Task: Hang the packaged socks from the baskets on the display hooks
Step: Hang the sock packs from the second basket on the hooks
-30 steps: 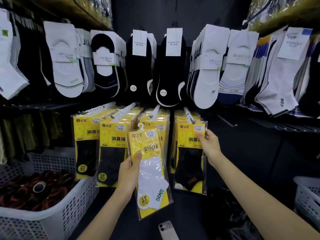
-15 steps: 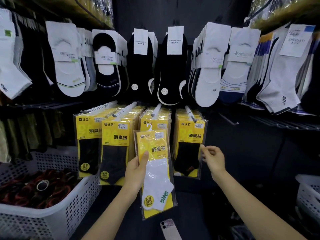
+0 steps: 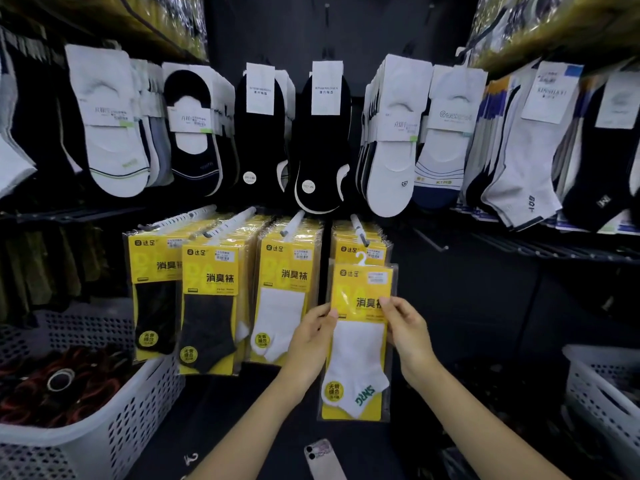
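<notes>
Yellow-carded sock pack (image 3: 360,344) is pinched at both edges by your left hand (image 3: 310,341) and right hand (image 3: 407,329), keeping its hanger (image 3: 362,259) square and just below the display hook (image 3: 358,230) of the right-hand yellow stack (apparently not yet threaded; too small to tell).

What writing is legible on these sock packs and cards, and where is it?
"达足": top left corner of the held pack and the hanging yellow packs.
"消臭袜": large black characters on those packs.
"无骨缝合": round sticker on the held pack.
"SNRG", apparently: green lettering low on the held pack.
"BOY": grey sock, right.
"Gua...": white sock card, rest blurred.
Too blurred: price labels and black socks' cards.
</notes>
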